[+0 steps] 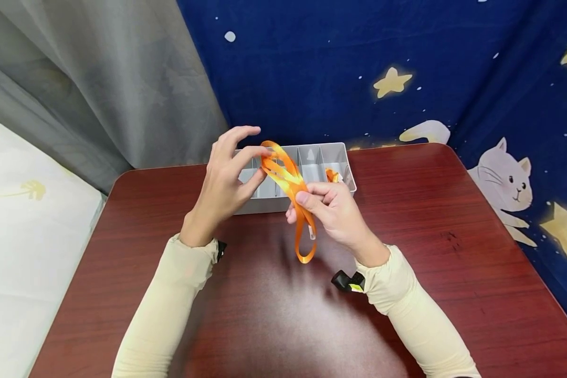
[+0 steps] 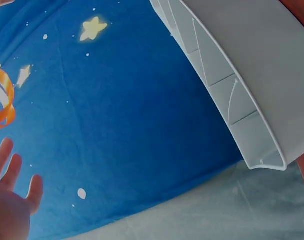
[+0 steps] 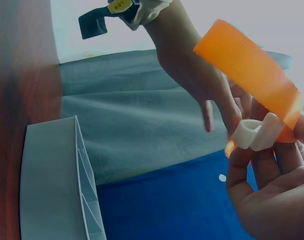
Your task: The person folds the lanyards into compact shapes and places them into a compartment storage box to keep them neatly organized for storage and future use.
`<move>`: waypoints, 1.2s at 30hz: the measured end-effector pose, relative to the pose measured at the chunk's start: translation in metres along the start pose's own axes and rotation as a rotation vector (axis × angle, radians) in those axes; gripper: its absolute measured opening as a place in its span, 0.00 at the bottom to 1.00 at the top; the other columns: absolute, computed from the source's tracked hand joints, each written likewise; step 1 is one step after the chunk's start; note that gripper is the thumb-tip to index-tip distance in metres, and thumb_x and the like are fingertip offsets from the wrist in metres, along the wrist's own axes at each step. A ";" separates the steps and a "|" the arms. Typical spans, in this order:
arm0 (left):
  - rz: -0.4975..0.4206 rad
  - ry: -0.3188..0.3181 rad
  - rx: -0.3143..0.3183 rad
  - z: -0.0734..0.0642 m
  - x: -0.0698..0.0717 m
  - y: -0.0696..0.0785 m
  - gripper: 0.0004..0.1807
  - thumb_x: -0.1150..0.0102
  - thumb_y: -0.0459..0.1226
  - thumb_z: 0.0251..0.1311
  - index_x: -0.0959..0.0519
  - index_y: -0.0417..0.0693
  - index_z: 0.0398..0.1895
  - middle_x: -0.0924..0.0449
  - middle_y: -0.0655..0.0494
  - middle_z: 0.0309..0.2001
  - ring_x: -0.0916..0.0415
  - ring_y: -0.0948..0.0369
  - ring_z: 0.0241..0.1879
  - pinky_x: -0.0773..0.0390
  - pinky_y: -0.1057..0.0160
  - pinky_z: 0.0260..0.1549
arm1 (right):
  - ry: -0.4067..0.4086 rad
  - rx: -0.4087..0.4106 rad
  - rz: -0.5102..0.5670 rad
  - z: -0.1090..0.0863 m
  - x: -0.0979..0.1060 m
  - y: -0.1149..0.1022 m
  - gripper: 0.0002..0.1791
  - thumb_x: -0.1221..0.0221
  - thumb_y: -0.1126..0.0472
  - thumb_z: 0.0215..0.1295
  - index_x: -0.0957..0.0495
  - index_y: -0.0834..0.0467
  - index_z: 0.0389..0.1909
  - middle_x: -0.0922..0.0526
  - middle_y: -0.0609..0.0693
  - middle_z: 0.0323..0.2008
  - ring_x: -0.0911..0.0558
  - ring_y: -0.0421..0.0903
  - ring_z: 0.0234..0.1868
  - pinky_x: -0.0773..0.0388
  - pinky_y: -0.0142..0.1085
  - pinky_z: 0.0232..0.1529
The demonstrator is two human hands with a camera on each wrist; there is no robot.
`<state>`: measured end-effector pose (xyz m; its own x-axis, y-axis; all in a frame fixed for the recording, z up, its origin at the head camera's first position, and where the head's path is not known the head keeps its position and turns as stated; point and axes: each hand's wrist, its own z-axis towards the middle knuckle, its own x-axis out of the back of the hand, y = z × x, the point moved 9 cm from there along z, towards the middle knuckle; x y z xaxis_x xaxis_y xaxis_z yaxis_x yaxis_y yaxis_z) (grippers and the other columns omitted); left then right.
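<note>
An orange lanyard (image 1: pixel 290 181), gathered into long loops, is held above the table in front of a grey divided box. My right hand (image 1: pixel 335 212) grips the bundle around its middle, thumb on top, and a short loop hangs below. At the upper end, the thumb and index finger of my left hand (image 1: pixel 224 176) pinch the loops, while the other fingers stay spread. In the right wrist view, a white plastic clip (image 3: pixel 256 132) on the lanyard shows beside the right fingers. The left wrist view catches only part of the lanyard loops (image 2: pixel 7 97) at its edge.
The grey divided box (image 1: pixel 269 205) stands at the table's back edge, partly behind the hands. A small orange item (image 1: pixel 332 175) lies in its right compartment. Blue and grey curtains hang behind the dark red table (image 1: pixel 430 220).
</note>
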<state>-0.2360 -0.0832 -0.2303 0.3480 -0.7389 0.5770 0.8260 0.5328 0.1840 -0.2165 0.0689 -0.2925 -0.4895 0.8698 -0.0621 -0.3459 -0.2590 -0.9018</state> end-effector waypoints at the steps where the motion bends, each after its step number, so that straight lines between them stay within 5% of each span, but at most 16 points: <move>1: -0.007 -0.018 0.015 -0.001 -0.002 -0.002 0.08 0.39 0.35 0.64 0.17 0.44 0.44 0.27 0.43 0.62 0.35 0.48 0.64 0.36 0.48 0.60 | 0.005 0.003 -0.001 0.000 0.001 -0.001 0.20 0.44 0.59 0.74 0.21 0.76 0.36 0.15 0.53 0.25 0.15 0.49 0.31 0.21 0.34 0.25; 8: -0.177 -0.156 0.159 -0.011 -0.019 -0.015 0.01 0.37 0.33 0.63 0.18 0.46 0.36 0.26 0.49 0.60 0.32 0.52 0.61 0.31 0.50 0.56 | 0.042 0.027 0.004 -0.001 0.010 -0.009 0.19 0.43 0.59 0.73 0.21 0.76 0.34 0.15 0.54 0.24 0.14 0.52 0.32 0.20 0.35 0.27; 14: -0.115 -0.281 0.188 -0.018 -0.032 -0.013 0.05 0.47 0.35 0.62 0.21 0.48 0.36 0.24 0.51 0.57 0.29 0.54 0.58 0.28 0.51 0.54 | 0.081 0.058 0.007 -0.001 0.017 -0.017 0.14 0.45 0.67 0.73 0.21 0.73 0.30 0.16 0.57 0.23 0.15 0.57 0.31 0.19 0.36 0.28; 17: -0.175 -0.257 0.216 -0.020 -0.033 -0.011 0.07 0.48 0.32 0.64 0.19 0.47 0.38 0.24 0.52 0.55 0.28 0.55 0.56 0.27 0.54 0.52 | 0.119 0.069 0.016 -0.001 0.021 -0.020 0.12 0.46 0.69 0.73 0.21 0.74 0.31 0.16 0.57 0.23 0.15 0.53 0.30 0.22 0.36 0.21; 25: -0.585 -0.195 0.343 -0.025 -0.048 -0.003 0.08 0.48 0.26 0.70 0.18 0.37 0.41 0.22 0.47 0.52 0.26 0.57 0.48 0.25 0.65 0.43 | 0.227 0.178 0.045 0.000 0.030 -0.033 0.24 0.39 0.55 0.69 0.23 0.79 0.35 0.15 0.54 0.24 0.16 0.48 0.29 0.25 0.32 0.17; 31: -0.796 -0.162 0.464 -0.036 -0.059 -0.008 0.05 0.46 0.24 0.67 0.20 0.32 0.38 0.23 0.45 0.53 0.26 0.55 0.54 0.26 0.66 0.45 | 0.310 0.230 0.028 0.001 0.035 -0.037 0.16 0.36 0.51 0.63 0.14 0.62 0.34 0.18 0.52 0.28 0.20 0.47 0.35 0.24 0.32 0.30; 36: -0.845 -0.145 0.458 -0.040 -0.070 -0.005 0.04 0.44 0.22 0.65 0.21 0.32 0.39 0.22 0.45 0.50 0.27 0.54 0.55 0.26 0.62 0.50 | 0.350 0.259 0.045 0.001 0.035 -0.039 0.08 0.34 0.50 0.61 0.12 0.50 0.34 0.27 0.51 0.37 0.28 0.47 0.41 0.25 0.29 0.29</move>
<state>-0.2466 -0.0509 -0.3033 -0.3639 -0.9099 0.1990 0.5152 -0.0186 0.8569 -0.2214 0.1088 -0.2593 -0.2231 0.9335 -0.2808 -0.5418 -0.3582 -0.7603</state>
